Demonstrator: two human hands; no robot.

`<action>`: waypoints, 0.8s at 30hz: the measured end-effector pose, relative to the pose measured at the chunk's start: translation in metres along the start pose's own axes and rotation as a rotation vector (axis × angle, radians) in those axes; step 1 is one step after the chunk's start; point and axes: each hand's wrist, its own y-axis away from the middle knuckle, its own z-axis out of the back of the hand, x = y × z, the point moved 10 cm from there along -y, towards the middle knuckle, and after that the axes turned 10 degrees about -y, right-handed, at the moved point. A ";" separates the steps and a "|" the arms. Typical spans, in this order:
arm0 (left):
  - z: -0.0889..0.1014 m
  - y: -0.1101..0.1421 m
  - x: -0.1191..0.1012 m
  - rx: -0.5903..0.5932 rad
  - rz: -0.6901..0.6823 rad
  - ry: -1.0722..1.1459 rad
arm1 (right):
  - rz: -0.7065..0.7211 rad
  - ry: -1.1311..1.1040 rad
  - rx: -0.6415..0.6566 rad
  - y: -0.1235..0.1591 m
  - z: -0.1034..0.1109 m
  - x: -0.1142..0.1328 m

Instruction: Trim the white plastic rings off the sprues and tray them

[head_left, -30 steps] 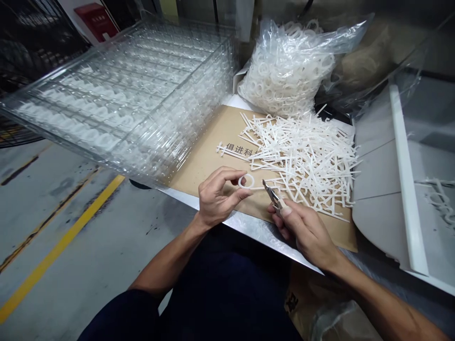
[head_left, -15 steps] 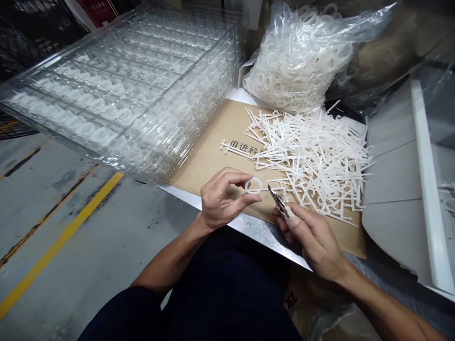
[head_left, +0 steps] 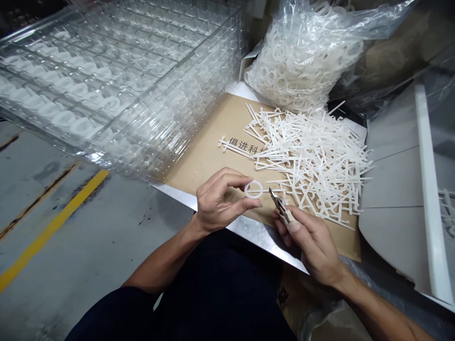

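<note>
Head view has swung since last frame, so stacked clear plastic trays (head_left: 106, 80) slide up-left, while both hands stay nearly same. L hand (head_left: 220, 201) pinches white plastic ring (head_left: 253, 189) between thumb and forefinger, above kraft paper sheet (head_left: 209, 166). R hand (head_left: 313, 241) closes around small side cutters (head_left: 280, 206), tips near ring, not touching. Risk: sharp tips could nick L fingers if grip shakes; ring could slip and drop past steel table edge (head_left: 249, 227) to floor (head_left: 88, 227). Pile of white plastic runners (head_left: 313, 161) lies just right of cutters, in way of R hand; plastic bag of white rings (head_left: 302, 61) sits behind.
</note>
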 end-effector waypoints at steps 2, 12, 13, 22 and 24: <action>0.000 0.000 0.000 -0.004 -0.004 0.008 | 0.005 0.001 0.003 0.000 0.000 0.001; 0.001 -0.001 -0.003 -0.013 -0.028 0.009 | -0.011 -0.029 -0.008 0.000 0.000 -0.002; 0.001 0.000 -0.002 -0.013 -0.028 0.008 | -0.011 -0.027 -0.007 -0.001 0.000 -0.002; -0.002 -0.057 -0.010 0.060 -0.015 -0.061 | 0.074 0.005 0.008 -0.002 -0.004 0.001; -0.013 -0.106 -0.011 0.031 -0.077 -0.111 | 0.169 0.099 0.025 -0.002 -0.006 0.012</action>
